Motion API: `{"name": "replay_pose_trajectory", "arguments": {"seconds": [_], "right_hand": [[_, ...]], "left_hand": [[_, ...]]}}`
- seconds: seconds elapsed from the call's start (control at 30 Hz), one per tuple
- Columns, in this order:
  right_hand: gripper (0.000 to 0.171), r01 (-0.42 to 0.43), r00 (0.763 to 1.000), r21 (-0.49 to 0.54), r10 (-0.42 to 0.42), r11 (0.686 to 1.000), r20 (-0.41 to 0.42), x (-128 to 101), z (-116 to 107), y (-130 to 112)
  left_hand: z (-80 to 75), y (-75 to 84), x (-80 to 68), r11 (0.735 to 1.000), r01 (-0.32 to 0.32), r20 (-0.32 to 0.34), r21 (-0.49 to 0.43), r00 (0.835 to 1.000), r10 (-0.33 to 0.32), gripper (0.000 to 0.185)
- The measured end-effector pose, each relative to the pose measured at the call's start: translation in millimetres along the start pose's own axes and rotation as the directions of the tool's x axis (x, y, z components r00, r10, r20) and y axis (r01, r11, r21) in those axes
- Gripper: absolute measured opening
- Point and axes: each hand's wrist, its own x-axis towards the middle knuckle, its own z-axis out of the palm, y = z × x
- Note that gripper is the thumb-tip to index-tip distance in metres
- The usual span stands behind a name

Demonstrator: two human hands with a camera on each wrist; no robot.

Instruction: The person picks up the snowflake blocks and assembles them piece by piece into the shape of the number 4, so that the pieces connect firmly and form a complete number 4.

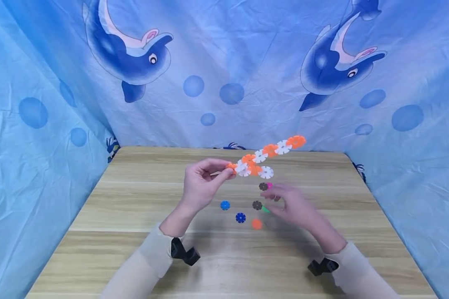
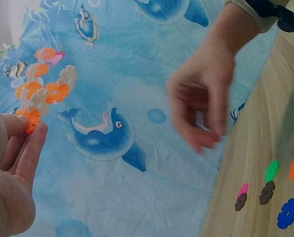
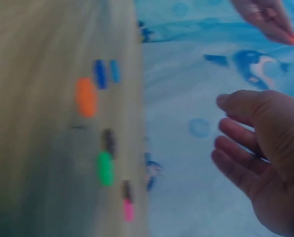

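Observation:
My left hand (image 1: 205, 176) pinches the near end of a chain of orange and white snowflake discs (image 1: 265, 155), held up above the wooden table (image 1: 134, 207). The chain (image 2: 40, 84) shows in the left wrist view against the blue cloth, its end between my fingertips (image 2: 32, 133). My right hand (image 1: 284, 201) hovers over the loose discs, blurred, fingers relaxed and holding nothing; its palm (image 3: 265, 158) shows empty in the right wrist view. Loose discs lie beneath: two blue (image 1: 225, 205) (image 1: 240, 217), one orange (image 1: 256, 224), a brown one (image 1: 257, 205) beside a green one, and a brown-and-pink pair (image 1: 265, 186).
A blue dolphin-print cloth (image 1: 224, 74) hangs behind and along both sides of the table. The loose discs (image 2: 268, 190) sit near the table's middle. Black wrist mounts (image 1: 185, 253) (image 1: 321, 265) ride on both sleeves.

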Motion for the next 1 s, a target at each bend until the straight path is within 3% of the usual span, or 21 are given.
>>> {"name": "replay_pose_trajectory", "arguments": {"seconds": [0.2,0.43,0.53,0.77,1.0], "right_hand": [[0.029,-0.019,0.980,-0.022,0.023,1.000,0.197,-11,33,-1],[0.033,-0.026,0.949,-0.131,0.065,0.991,0.308,-12,54,-3],[0.033,-0.042,0.940,-0.152,0.091,0.987,0.329,-11,58,-4],[0.031,-0.088,0.945,-0.111,0.118,0.990,0.305,-9,61,-1],[0.011,-0.069,0.930,0.012,0.060,0.998,0.364,-11,52,7]], "left_hand": [[-1.3,-3.4,-4.2,1.000,0.031,-0.009,-0.007,0.999,-0.031,0.022],[-0.5,-5.0,-3.9,0.999,0.029,-0.001,-0.018,1.000,-0.029,0.022],[0.1,-5.1,-3.5,0.999,0.038,0.004,-0.020,0.999,-0.038,0.022],[1.5,-5.4,-2.4,0.999,0.041,0.010,-0.009,0.999,-0.041,0.022],[2.2,-6.4,-1.1,0.999,0.039,0.010,-0.022,0.999,-0.039,0.022]]}}
